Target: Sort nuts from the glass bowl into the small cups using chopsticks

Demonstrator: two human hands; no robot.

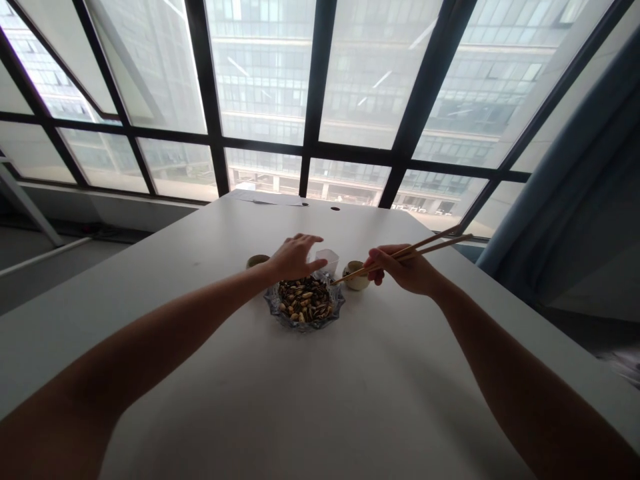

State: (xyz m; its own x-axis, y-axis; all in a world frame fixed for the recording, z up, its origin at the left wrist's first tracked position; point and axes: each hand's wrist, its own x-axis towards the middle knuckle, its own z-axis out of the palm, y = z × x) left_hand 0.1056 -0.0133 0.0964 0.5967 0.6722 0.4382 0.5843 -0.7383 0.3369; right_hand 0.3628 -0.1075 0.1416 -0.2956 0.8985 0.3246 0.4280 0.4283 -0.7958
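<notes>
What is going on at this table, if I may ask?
The person's right hand holds chopsticks with the tips at the right edge of a glass bowl of seeds and nuts. The left hand hangs open near a clear container behind the bowl. One small pot stands at left, another at right.

The single view comes from a camera worn on the person's head, facing forward and down along the white table (pixel 320 393) toward the window wall (pixel 319 73) beyond its far end. It looks from above and behind the forearms (pixel 197 320) (large at the lower corners, narrowing inward), so the left hand (pixel 293 259) and right hand (pixel 413 270) appear small near mid-frame, while the wide field reaches a curtain (pixel 565 173) at the right.
</notes>
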